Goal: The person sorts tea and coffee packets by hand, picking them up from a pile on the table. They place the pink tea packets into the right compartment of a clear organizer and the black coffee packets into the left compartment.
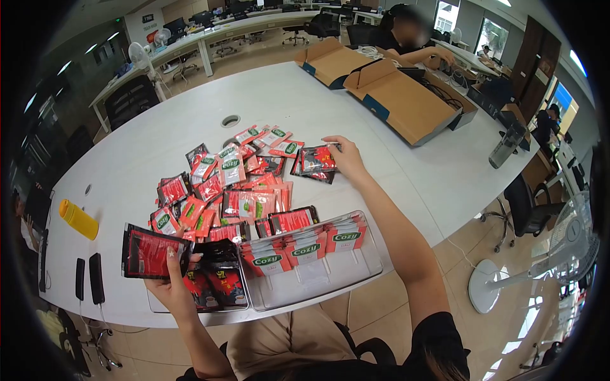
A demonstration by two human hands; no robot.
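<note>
In my left hand [168,286] is a small stack of black-and-red sachets [149,253], thumb across the front. My right hand [348,160] pinches the edge of another black-and-red sachet [316,159] at the right of the pile; a further dark sachet lies under it. Between the hands spreads a loose pile of sachets [210,189], some black and red, others pink with a green "Cozy" label. A clear plastic tray [346,270] near me holds rows of pink Cozy sachets [306,250]. Left of it, a second tray holds upright black sachets [225,287], partly behind my left hand.
A yellow bottle [79,220] and two black phone-like devices [96,279] are on the left. Open cardboard boxes [406,105] with cables stand at the back right, beside a person [406,38]. A grey bottle [507,146] stands at the right edge. A white fan [489,286] stands on the floor.
</note>
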